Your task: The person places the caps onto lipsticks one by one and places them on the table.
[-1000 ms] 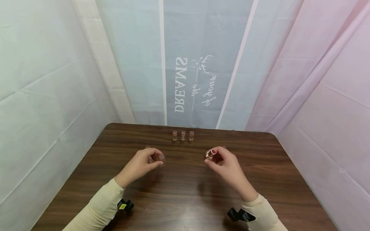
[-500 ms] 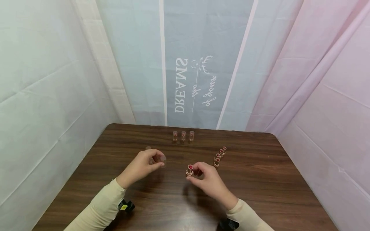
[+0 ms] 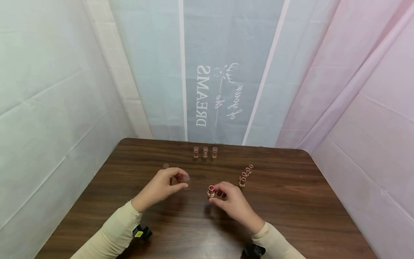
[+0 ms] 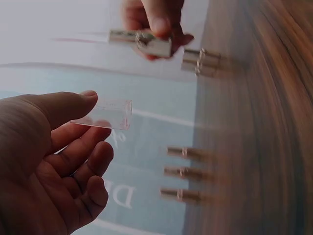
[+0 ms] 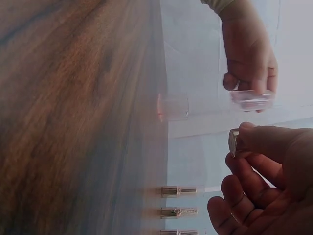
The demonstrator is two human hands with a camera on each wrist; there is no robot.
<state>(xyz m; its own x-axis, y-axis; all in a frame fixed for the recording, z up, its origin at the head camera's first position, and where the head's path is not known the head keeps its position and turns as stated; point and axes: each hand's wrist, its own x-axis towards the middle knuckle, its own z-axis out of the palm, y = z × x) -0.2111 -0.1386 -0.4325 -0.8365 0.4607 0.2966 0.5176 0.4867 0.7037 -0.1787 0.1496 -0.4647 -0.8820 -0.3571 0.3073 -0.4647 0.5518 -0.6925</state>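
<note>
Between thumb and fingers, my left hand [image 3: 162,187] pinches a clear cylindrical cap [image 4: 110,113], seen best in the left wrist view. My right hand [image 3: 234,202] holds a gold lipstick tube [image 3: 211,191] upright above the table, its red top facing up. A small gap separates the cap from this tube. Right of my right hand, several uncapped gold lipstick tubes [image 3: 243,181] stand in a slanted row. At the back of the table stand three lipstick tubes [image 3: 205,152] with clear caps on.
Another clear cap [image 5: 174,107] stands on the table, partly hidden behind my left hand in the head view. The dark wood table [image 3: 200,230] is bounded by hanging cloth [image 3: 161,72] at the back and both sides.
My right hand has brought a lipstick tube from the right-hand row leftward to mid-table, then stays nearly still. My left hand has shifted slightly right with the cap.
</note>
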